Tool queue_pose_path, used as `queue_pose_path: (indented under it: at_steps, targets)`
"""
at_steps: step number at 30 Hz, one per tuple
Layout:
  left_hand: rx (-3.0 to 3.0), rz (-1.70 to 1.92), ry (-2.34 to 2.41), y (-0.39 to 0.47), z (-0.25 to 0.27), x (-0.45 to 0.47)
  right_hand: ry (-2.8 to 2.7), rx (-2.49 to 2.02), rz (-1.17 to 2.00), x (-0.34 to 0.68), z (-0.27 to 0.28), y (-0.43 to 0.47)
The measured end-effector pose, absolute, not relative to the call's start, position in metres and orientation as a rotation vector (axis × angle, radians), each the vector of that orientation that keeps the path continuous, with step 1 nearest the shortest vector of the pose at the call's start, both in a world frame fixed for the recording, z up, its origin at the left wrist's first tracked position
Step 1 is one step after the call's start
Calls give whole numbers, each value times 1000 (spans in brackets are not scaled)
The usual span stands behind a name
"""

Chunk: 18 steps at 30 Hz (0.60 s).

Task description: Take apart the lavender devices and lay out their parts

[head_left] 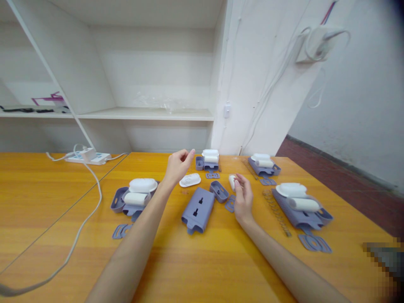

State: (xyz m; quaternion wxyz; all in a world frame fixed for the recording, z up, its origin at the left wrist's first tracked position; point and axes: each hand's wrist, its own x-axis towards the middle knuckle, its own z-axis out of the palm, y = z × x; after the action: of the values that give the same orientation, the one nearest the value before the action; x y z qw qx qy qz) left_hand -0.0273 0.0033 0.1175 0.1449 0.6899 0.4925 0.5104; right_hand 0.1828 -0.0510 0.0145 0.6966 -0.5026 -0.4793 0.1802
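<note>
My left hand [180, 166] is raised over the table with its fingers curled in a pinch; whatever may be between them is too small to make out. My right hand [243, 198] has its fingertips closed on a white cylinder [232, 182], partly hidden by the fingers. Between the hands lies a grey-purple plastic housing [198, 208] with two dark keyhole slots. Next to it are a small grey-purple cup [219, 191] and a white oval lid [190, 180]. A flat grey-purple slotted piece [230, 203] lies beside my right hand.
Similar part sets surround this spot: housings at left [135, 210], back [211, 166], back right [265, 170] and right [293, 210], with white pieces on top. A coil spring [277, 214] lies at right. A power strip [88, 156] and its cable [85, 223] occupy the left.
</note>
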Motion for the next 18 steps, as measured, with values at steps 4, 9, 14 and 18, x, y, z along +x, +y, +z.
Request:
queue_pose_path:
  at_steps: [4, 9, 14, 18]
  targets:
    - [2004, 1456, 1431, 5, 115, -28, -1074, -1116, 403, 183, 14, -51]
    - [2085, 1323, 1709, 16, 102, -36, -1079, -1111, 410, 183, 13, -50]
    - [2066, 866, 1930, 33, 73, -48, -1087, -1107, 407, 183, 14, -51]
    - [2023, 629, 1876, 41, 53, -55, -1097, -1105, 412, 184, 15, -52]
